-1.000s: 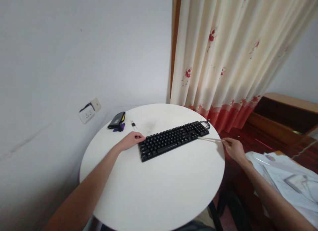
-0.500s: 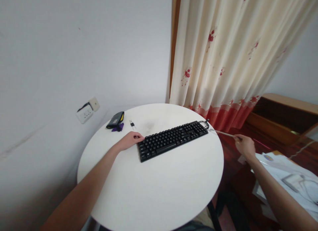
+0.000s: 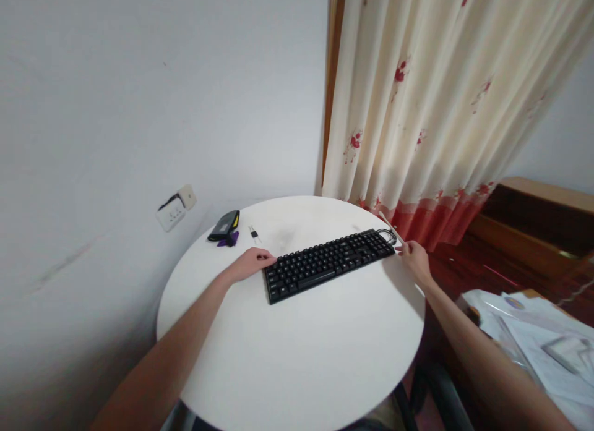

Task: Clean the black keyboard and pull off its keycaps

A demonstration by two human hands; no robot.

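One dark case (image 3: 223, 225) lies near the left rim of the white surface (image 3: 301, 357), with a small black piece (image 3: 253, 234) just to its right. Below that, left of the frame's centre, the left hand (image 3: 248, 265) meets the upper left corner of the keyboard (image 3: 329, 264); whether its fingers grip or merely rest there, I cannot tell. The keyboard spans the centre, its long axis rising gently from left to right, and its coiled cable (image 3: 387, 235) sits at its upper right corner. Beside that coil, right of centre, a thin pale stick (image 3: 390, 226) slants toward the upper left from the right hand (image 3: 416, 264), its long axis steeply crosswise to the keyboard's. The right fingers appear pinched together on the stick's lower end, just beside the keyboard's right end; this is the hand nearer the cable, and the left is well apart from it.
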